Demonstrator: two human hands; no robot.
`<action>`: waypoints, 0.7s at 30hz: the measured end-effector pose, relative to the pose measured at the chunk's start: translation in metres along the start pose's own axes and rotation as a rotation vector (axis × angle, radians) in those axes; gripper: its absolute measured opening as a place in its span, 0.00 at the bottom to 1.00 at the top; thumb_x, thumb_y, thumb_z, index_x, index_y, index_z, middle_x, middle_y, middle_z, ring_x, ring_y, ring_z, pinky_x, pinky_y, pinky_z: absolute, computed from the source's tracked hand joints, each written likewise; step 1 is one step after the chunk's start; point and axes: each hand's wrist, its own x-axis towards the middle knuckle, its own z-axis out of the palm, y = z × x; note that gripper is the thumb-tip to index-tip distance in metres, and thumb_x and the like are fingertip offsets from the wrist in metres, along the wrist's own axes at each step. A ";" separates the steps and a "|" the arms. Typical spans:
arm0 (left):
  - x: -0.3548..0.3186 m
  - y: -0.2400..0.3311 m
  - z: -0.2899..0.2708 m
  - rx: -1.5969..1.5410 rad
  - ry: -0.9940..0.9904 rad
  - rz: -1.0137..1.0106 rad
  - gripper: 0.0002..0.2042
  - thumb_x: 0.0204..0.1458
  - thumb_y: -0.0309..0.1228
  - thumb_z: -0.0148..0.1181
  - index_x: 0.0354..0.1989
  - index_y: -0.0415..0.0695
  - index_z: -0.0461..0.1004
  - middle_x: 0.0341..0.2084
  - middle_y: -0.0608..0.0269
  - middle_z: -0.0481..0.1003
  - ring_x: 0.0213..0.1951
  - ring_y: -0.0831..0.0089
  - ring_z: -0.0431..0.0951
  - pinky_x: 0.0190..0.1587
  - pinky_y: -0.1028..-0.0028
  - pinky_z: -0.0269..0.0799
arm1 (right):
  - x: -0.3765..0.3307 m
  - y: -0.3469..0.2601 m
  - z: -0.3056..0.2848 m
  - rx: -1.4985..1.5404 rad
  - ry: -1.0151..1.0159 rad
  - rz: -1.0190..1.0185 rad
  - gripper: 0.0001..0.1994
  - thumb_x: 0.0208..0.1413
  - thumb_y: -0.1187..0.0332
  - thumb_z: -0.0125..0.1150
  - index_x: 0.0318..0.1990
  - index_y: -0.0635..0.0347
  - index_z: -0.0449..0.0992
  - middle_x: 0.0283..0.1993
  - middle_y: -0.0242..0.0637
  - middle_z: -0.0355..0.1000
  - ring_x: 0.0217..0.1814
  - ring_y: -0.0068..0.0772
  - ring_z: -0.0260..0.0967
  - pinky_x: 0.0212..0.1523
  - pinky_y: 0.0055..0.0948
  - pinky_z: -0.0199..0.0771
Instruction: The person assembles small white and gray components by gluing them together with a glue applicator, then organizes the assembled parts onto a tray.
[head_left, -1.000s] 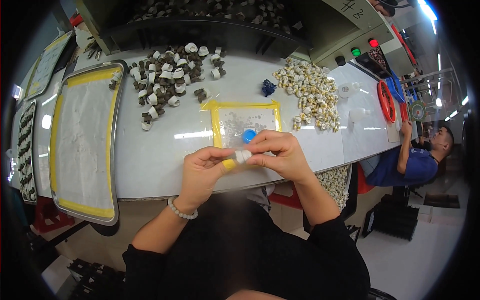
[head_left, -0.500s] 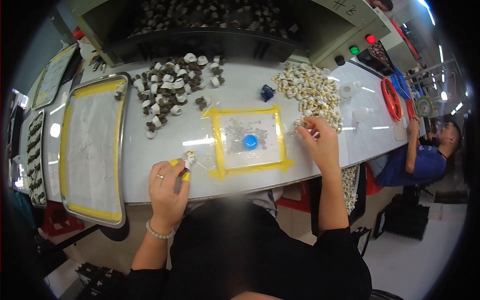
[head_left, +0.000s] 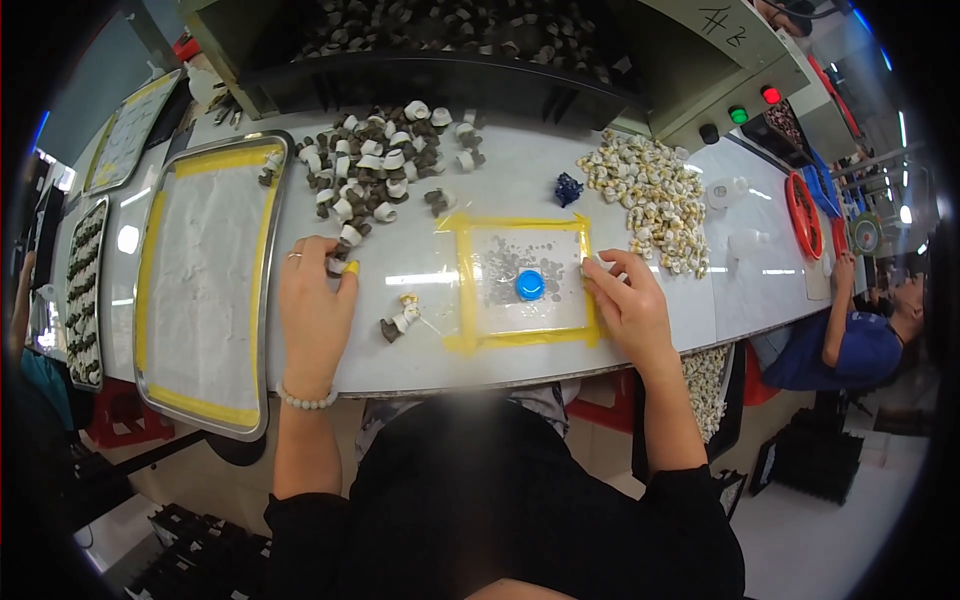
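Observation:
My left hand [head_left: 318, 310], with yellow covers on fingertips, closes round a small dark-and-white moulded piece at the near end of a pile of such pieces [head_left: 370, 165]; the fingers partly hide it. In a pinch, my right hand [head_left: 634, 308] holds a small white-and-yellow piece [head_left: 596, 264] over the right edge of a yellow-taped square [head_left: 478, 322]. A blue round cap [head_left: 530, 285] sits inside that square among grey wet-looking spots. Left of the square lies a small joined figure [head_left: 402, 318], dark at one end, white and yellow at the other.
A heap of white-and-yellow pieces [head_left: 660, 205] lies at the right, near a dark blue crumpled lump [head_left: 568, 189]. A large lined metal tray [head_left: 262, 330] stands at the left. Behind is a machine with a black bin [head_left: 450, 85]. A co-worker [head_left: 845, 340] sits far right.
The left hand has left the joined figure on the table and moved away to the dark-and-white pile. The right hand has brought its small piece from beside the white heap to the taped square's edge.

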 end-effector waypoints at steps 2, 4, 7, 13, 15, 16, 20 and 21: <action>0.000 0.005 -0.005 -0.051 -0.039 -0.061 0.15 0.40 0.20 0.58 0.40 0.35 0.69 0.33 0.54 0.71 0.36 0.61 0.71 0.38 0.67 0.67 | -0.002 0.007 0.001 0.043 -0.028 -0.034 0.11 0.44 0.77 0.61 0.38 0.58 0.78 0.34 0.35 0.72 0.31 0.34 0.69 0.31 0.29 0.71; -0.002 0.011 -0.013 -0.204 -0.078 -0.281 0.15 0.40 0.18 0.57 0.40 0.35 0.69 0.30 0.57 0.71 0.33 0.71 0.72 0.36 0.74 0.66 | -0.001 0.009 0.001 0.039 -0.032 -0.036 0.11 0.44 0.77 0.62 0.39 0.60 0.78 0.35 0.36 0.72 0.33 0.33 0.70 0.32 0.28 0.71; -0.013 0.012 -0.009 -0.628 0.019 -0.251 0.17 0.43 0.14 0.53 0.45 0.34 0.69 0.36 0.59 0.72 0.36 0.76 0.72 0.37 0.79 0.67 | -0.001 0.008 0.001 0.100 -0.062 0.025 0.12 0.44 0.77 0.63 0.39 0.61 0.78 0.35 0.37 0.71 0.34 0.32 0.71 0.33 0.26 0.72; -0.044 0.036 -0.001 -1.468 -0.298 -0.331 0.21 0.46 0.12 0.46 0.52 0.33 0.64 0.43 0.55 0.71 0.42 0.72 0.73 0.43 0.74 0.71 | 0.014 -0.011 -0.001 0.324 -0.142 0.049 0.11 0.44 0.78 0.62 0.38 0.62 0.78 0.35 0.36 0.70 0.32 0.29 0.70 0.32 0.24 0.71; -0.051 0.049 0.007 -1.626 -0.508 -0.415 0.18 0.49 0.14 0.49 0.50 0.36 0.63 0.45 0.54 0.69 0.43 0.67 0.74 0.44 0.70 0.73 | 0.021 -0.020 0.002 0.327 -0.157 -0.039 0.12 0.43 0.78 0.63 0.38 0.61 0.78 0.33 0.35 0.70 0.30 0.29 0.69 0.31 0.24 0.71; -0.053 0.055 0.011 -1.625 -0.504 -0.417 0.18 0.49 0.14 0.49 0.50 0.36 0.63 0.45 0.54 0.69 0.43 0.67 0.74 0.44 0.70 0.73 | 0.025 -0.024 0.005 0.329 -0.159 -0.041 0.12 0.43 0.78 0.63 0.38 0.61 0.78 0.33 0.35 0.70 0.30 0.29 0.69 0.31 0.24 0.71; -0.054 0.071 0.023 -1.652 -0.532 -0.545 0.13 0.55 0.22 0.52 0.45 0.44 0.57 0.41 0.52 0.71 0.40 0.60 0.78 0.41 0.73 0.77 | 0.034 -0.031 0.005 0.204 -0.250 -0.135 0.13 0.40 0.78 0.63 0.37 0.60 0.78 0.31 0.36 0.69 0.30 0.33 0.69 0.30 0.27 0.71; -0.053 0.073 0.024 -1.656 -0.576 -0.549 0.13 0.55 0.22 0.52 0.45 0.44 0.57 0.40 0.52 0.72 0.40 0.60 0.78 0.41 0.73 0.76 | 0.035 -0.031 0.006 0.188 -0.264 -0.174 0.13 0.39 0.77 0.63 0.37 0.60 0.79 0.31 0.36 0.69 0.30 0.34 0.69 0.29 0.27 0.71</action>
